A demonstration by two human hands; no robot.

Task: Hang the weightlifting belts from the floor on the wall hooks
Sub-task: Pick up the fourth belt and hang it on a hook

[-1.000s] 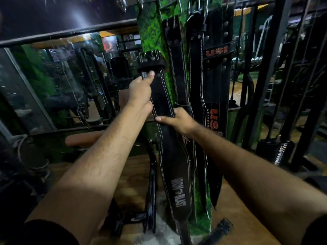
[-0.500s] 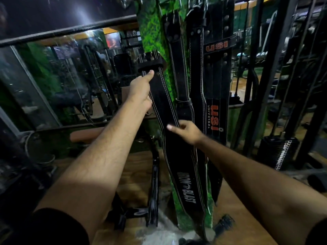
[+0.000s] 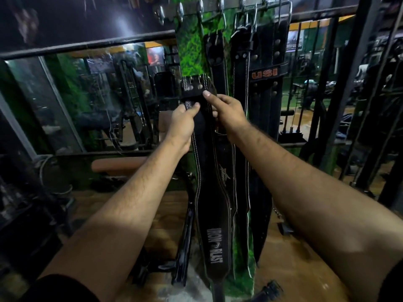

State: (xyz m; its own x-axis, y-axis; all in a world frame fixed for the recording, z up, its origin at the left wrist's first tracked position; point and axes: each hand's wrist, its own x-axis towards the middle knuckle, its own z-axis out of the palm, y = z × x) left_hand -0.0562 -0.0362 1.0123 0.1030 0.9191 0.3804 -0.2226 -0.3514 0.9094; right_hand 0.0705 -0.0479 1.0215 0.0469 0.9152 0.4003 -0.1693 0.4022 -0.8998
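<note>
Belt (image 3: pixel 212 205) (upright) in both hands' grip

Black belt (image 3: pixel 214 214) with white stitching and white "IRON BLAST" lettering. Black hanging belt (image 3: pixel 265 88) with orange "USI" letters, against a wall panel (image 3: pixel 192 46) mottled bright green and dark. Silver hooks (image 3: pixel 181 12) above; brown wood-grain floor (image 3: pixel 122 205) below.

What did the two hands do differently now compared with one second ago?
The right hand moved up from the middle of the Iron Blast belt to its buckle end, beside the left hand, and now pinches it there. The left hand keeps its grip near the top. The USI belt stays hanging on the hooks.
</note>
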